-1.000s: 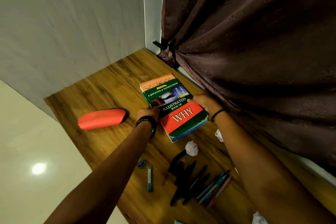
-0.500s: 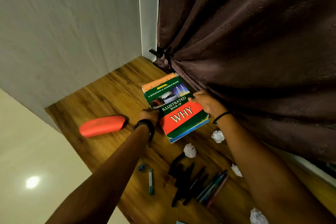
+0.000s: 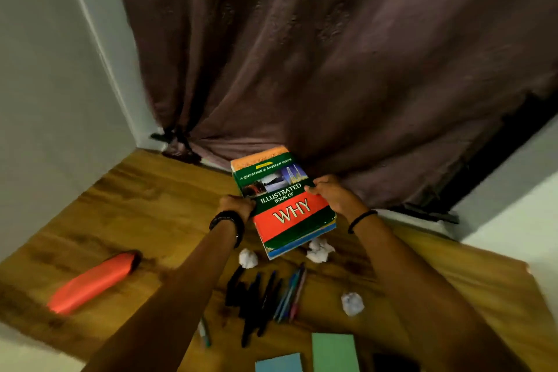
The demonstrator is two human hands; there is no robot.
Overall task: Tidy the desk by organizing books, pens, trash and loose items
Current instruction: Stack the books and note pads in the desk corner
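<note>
Since the earlier frame, the book stack (image 3: 285, 201) has shifted toward the curtain (image 3: 332, 69). The left hand (image 3: 237, 207) grips its left edge; the right hand (image 3: 330, 195) grips its right edge, fingers curled. Lower books show edges only. Pens (image 3: 265, 296) lie blurred on the tabletop (image 3: 145, 208).

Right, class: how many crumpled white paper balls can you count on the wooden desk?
3. One lies left of the held book stack's near corner, one just under that corner, one right of the pens. Arms or books may hide more.
</note>
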